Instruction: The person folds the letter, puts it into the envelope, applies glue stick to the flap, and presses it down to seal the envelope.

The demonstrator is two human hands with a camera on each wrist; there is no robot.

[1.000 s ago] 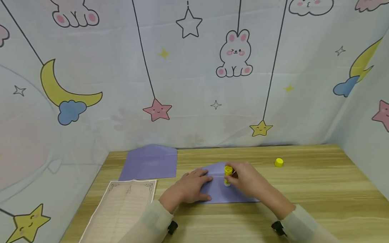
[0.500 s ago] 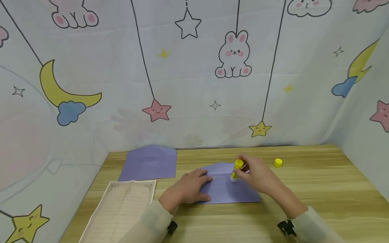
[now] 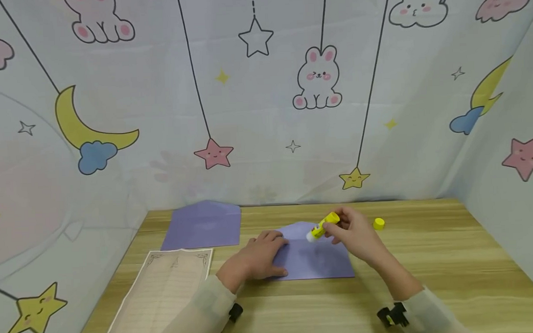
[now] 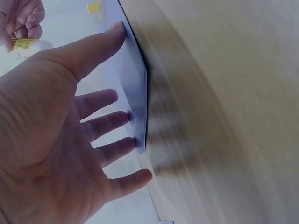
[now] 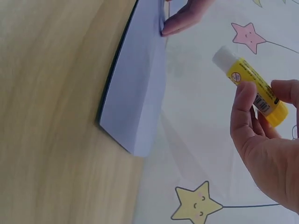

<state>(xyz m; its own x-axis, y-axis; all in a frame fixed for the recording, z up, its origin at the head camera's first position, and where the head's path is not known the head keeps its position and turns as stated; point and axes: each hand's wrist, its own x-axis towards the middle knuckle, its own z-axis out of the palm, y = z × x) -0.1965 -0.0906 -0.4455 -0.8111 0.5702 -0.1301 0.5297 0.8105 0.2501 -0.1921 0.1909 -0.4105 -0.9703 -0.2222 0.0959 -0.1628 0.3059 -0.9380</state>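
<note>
A purple envelope (image 3: 315, 258) lies flat on the table, its flap (image 3: 298, 229) toward the back wall. My left hand (image 3: 263, 256) rests on the envelope's left part, and in the left wrist view its thumb (image 4: 105, 45) and spread fingertips touch the paper. Above the envelope's right half, my right hand (image 3: 359, 234) pinches a yellow glue stick (image 3: 323, 226) between thumb and fingers. The stick is tilted, its white end low and to the left. In the right wrist view the glue stick (image 5: 254, 86) hangs apart from the paper.
The yellow cap (image 3: 378, 224) stands on the table behind and right of my right hand. Another purple envelope (image 3: 202, 226) lies at the back left. In front of it is a cream lined letter sheet (image 3: 165, 292). A printed cloth (image 3: 264, 112) hangs behind the table.
My right hand has raised the glue stick off the envelope and tipped it from near upright to a slant, after sliding right. My left hand stays put on the envelope.
</note>
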